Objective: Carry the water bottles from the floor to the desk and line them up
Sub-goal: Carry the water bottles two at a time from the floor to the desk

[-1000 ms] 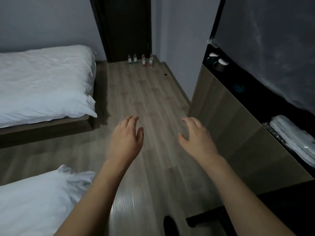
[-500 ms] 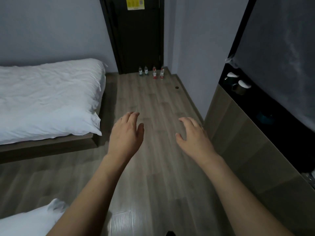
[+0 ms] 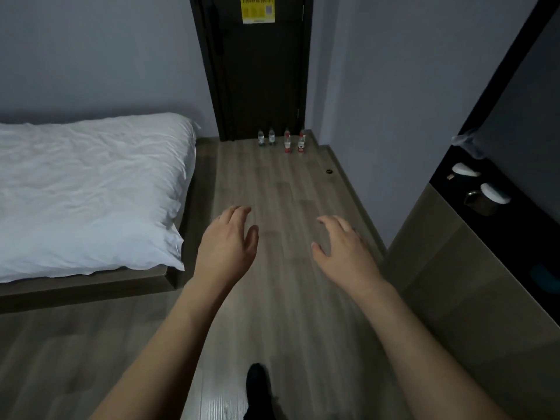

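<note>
Across the whole lower frame: wood-plank floor (image 3: 285,189), running up to a dark door (image 3: 260,86) at top centre. Left side of frame: bed (image 3: 85,189) with white bedding on a low dark frame. Right edge: desk (image 3: 448,268) with a wood-look side panel and a dark top, a few pale rounded items on it, too dim to identify. Yellow Wi-Fi notice (image 3: 258,9) stuck on the door at the very top.

Centre of frame, both my forearms reach forward over the floor. My left hand (image 3: 225,247) is left of centre, palm down, fingers loosely spread and slightly curled, holding nothing. My right hand (image 3: 345,250) is right of centre, same posture, fingers relaxed and apart, holding nothing. Hands are well apart from each other, nothing touching either.

Bottom centre: a dark shoe (image 3: 257,386) on the floor.

Upper centre, at the foot of the door: water bottles (image 3: 281,140) standing upright on the floor in a loose cluster. Two on the left have green labels, the ones on the right red labels; the exact count on the right is hard to tell. They're far from my hands and well apart from the desk. Small dark round thing (image 3: 329,171) on the floor right of them, near the wall.
</note>
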The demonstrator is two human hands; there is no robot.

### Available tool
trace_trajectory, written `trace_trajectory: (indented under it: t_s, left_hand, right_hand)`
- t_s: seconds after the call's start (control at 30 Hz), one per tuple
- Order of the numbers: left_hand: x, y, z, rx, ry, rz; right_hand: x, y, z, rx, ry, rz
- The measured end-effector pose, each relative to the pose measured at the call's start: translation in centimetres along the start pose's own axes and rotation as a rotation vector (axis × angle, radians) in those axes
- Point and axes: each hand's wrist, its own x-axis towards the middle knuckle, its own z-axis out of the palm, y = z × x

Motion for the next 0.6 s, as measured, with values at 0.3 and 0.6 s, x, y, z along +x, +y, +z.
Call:
trace_trajectory:
  t_s: [0.3, 0.6]
  left_hand:
    - [15.5, -8.7, -1.3, -0.020, 0.037, 0.004]
    - [24.7, -13.2, 1.3, -0.036, 0.002, 0.037]
  right_hand:
    - [16.4, -5.5, 2.7, -0.002, 0.055, -0.028]
    - [26.2, -6.3, 5.7, 0.012, 0.046, 0.013]
